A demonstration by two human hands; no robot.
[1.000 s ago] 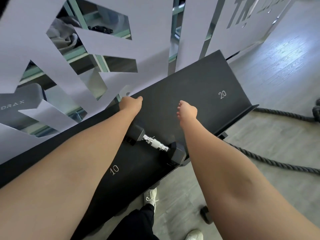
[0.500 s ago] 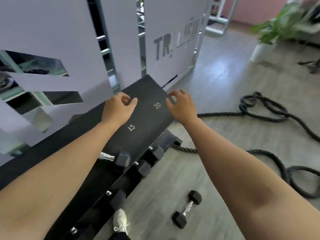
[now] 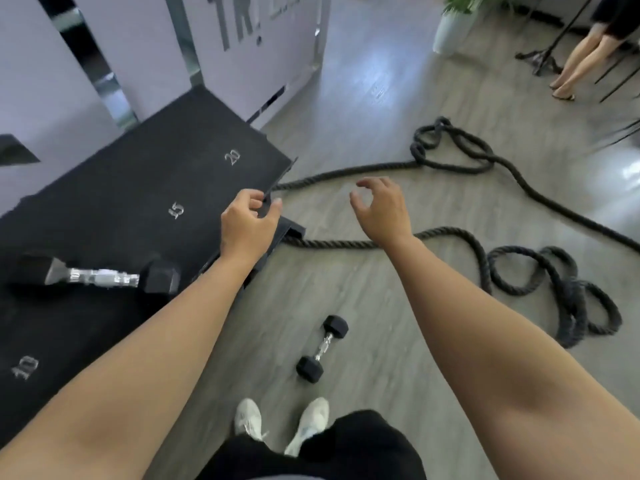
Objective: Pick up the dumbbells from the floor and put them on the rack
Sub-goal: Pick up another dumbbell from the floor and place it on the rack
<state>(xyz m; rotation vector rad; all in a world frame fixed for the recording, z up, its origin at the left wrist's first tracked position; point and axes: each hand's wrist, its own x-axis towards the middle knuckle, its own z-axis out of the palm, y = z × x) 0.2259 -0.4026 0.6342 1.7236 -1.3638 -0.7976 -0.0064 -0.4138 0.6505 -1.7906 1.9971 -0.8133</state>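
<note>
Neither grip holds anything: our left hand [image 3: 248,226] and right hand [image 3: 382,209] hover loosely open. One black hex-ended dumbbell [image 3: 95,274] sits on the black sloped rack [image 3: 138,188]; another small black dumbbell [image 3: 321,348] lies on the grey floor [image 3: 381,368], not yet lifted.

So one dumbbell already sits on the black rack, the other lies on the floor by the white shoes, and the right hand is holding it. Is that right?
Not quite. The head view shows the right hand open and empty above the rope. The rest holds: one dumbbell sits on the black rack, and the other dumbbell lies untouched on the floor near the white shoes.
</note>
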